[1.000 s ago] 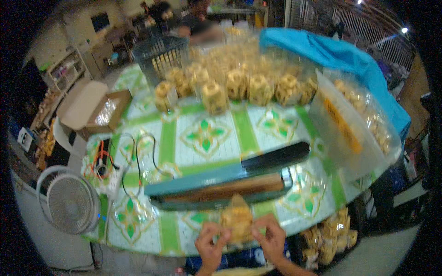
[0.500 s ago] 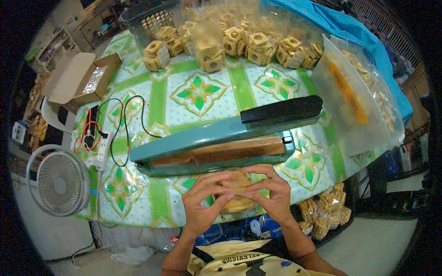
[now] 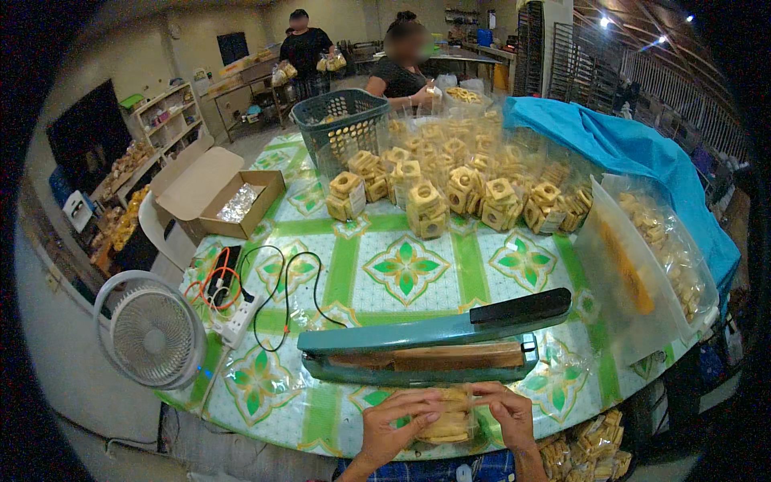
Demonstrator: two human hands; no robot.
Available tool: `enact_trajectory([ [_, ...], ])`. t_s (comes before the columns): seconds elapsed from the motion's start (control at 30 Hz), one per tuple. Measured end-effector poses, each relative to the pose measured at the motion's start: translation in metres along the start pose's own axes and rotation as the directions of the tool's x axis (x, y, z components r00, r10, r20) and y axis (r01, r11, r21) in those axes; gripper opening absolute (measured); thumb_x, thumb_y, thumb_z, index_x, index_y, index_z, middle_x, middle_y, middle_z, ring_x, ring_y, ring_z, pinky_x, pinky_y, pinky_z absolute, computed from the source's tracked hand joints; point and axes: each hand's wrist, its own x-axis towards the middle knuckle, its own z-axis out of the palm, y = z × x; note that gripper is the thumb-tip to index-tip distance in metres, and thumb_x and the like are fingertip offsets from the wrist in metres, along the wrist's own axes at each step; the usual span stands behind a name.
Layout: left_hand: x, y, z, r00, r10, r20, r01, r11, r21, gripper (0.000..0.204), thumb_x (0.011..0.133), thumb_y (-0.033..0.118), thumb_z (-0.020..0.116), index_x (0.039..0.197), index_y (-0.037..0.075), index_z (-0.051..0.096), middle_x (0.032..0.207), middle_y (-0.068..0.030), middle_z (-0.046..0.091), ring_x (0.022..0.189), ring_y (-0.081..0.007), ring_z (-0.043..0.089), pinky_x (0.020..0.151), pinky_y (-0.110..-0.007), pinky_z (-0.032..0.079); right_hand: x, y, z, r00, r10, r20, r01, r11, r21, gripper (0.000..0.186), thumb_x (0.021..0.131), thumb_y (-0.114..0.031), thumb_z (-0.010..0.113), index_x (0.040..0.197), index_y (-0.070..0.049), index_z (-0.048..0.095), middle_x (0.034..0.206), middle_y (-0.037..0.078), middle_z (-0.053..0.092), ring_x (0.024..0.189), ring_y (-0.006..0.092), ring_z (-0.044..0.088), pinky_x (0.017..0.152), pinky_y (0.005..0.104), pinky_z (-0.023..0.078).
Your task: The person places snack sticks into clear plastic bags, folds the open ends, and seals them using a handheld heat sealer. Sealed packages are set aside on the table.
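Note:
A clear plastic bag of stacked square biscuits (image 3: 444, 421) stands at the table's near edge, between my hands. My left hand (image 3: 395, 424) grips its left side, thumb in front and fingers over the top. At the bag's upper right, my right hand (image 3: 507, 414) has its fingertips bent on the plastic, with the thumb lower and a little apart. Just beyond my hands lies a teal hand-press heat sealer (image 3: 385, 341). Its black handle (image 3: 522, 306) points right, and a brown strip (image 3: 450, 357) runs along its base.
Many bagged biscuits (image 3: 426, 210) stand at the back beside a dark basket (image 3: 341, 120). To the left are an open cardboard box (image 3: 241, 225), a power strip (image 3: 238, 321) and a fan (image 3: 152, 337). Plastic bags (image 3: 634, 273) lean at right. Two people are beyond the table.
The view has tilted up, bringing the room and people into sight and the table lower. My thumbs have drawn apart, and more of the bag's front shows.

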Motion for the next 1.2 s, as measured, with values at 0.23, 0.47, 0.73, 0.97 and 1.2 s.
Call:
enact_trajectory([
  [0.23, -0.002, -0.001, 0.001, 0.999, 0.033, -0.041, -0.033, 0.999, -0.001, 0.017, 0.08, 0.006, 0.075, 0.096, 0.004, 0.075, 0.101, -0.0099, 0.072, 0.099, -0.0213, 0.067, 0.087, -0.034, 0.051, 0.003, 0.018, 0.026, 0.971, -0.035, -0.235, 0.064, 0.991, 0.115, 0.033, 0.076, 0.004, 0.072, 0.1, -0.001, 0.05, 0.093, 0.013, 0.064, 0.095, 0.0246, 0.064, 0.087, 0.0387, 0.052],
  [0.47, -0.003, -0.004, 0.002, 0.993, 0.057, -0.1, -0.055, 0.998, 0.023, 0.015, 0.079, 0.003, 0.075, 0.094, 0.003, 0.075, 0.096, -0.0088, 0.072, 0.095, -0.0209, 0.068, 0.084, -0.033, 0.051, 0.006, 0.013, 0.023, 0.952, -0.232, -0.201, 0.187, 0.957, -0.222, 0.013, 0.071, 0.009, 0.068, 0.069, -0.003, 0.065, 0.093, 0.012, 0.067, 0.094, 0.0258, 0.065, 0.085, 0.0364, 0.051],
  [0.73, -0.002, 0.0, 0.008, 0.993, 0.036, -0.113, -0.041, 0.998, -0.045, 0.016, 0.077, -0.001, 0.074, 0.094, 0.001, 0.074, 0.097, -0.0113, 0.071, 0.095, -0.0217, 0.068, 0.087, -0.033, 0.053, 0.004, 0.004, 0.019, 0.984, -0.138, -0.114, 0.106, 0.961, -0.254, 0.011, 0.066, 0.009, 0.07, 0.071, -0.001, 0.071, 0.089, 0.013, 0.066, 0.096, 0.0257, 0.063, 0.084, 0.0352, 0.05],
  [0.97, -0.009, 0.0, 0.013, 0.97, -0.014, -0.244, 0.011, 1.0, -0.017, 0.014, 0.074, -0.001, 0.076, 0.087, 0.002, 0.075, 0.092, -0.0114, 0.072, 0.09, -0.024, 0.069, 0.08, -0.033, 0.055, 0.007, 0.016, 0.015, 0.968, -0.219, -0.121, 0.198, 0.966, -0.165, 0.012, 0.067, 0.009, 0.069, 0.075, 0.0, 0.071, 0.096, 0.013, 0.065, 0.095, 0.0261, 0.064, 0.083, 0.0357, 0.051],
  [1.2, -0.007, -0.001, 0.014, 0.974, 0.025, -0.224, -0.027, 1.0, -0.006, 0.012, 0.074, 0.0, 0.076, 0.085, 0.002, 0.075, 0.091, -0.0119, 0.072, 0.089, -0.0241, 0.069, 0.08, -0.033, 0.054, -0.003, -0.018, 0.01, 0.99, -0.116, 0.075, 0.129, 0.974, -0.187, 0.023, 0.073, -0.007, 0.074, 0.096, -0.006, 0.071, 0.116, 0.014, 0.063, 0.114, 0.0308, 0.057, 0.1, 0.0436, 0.043],
])
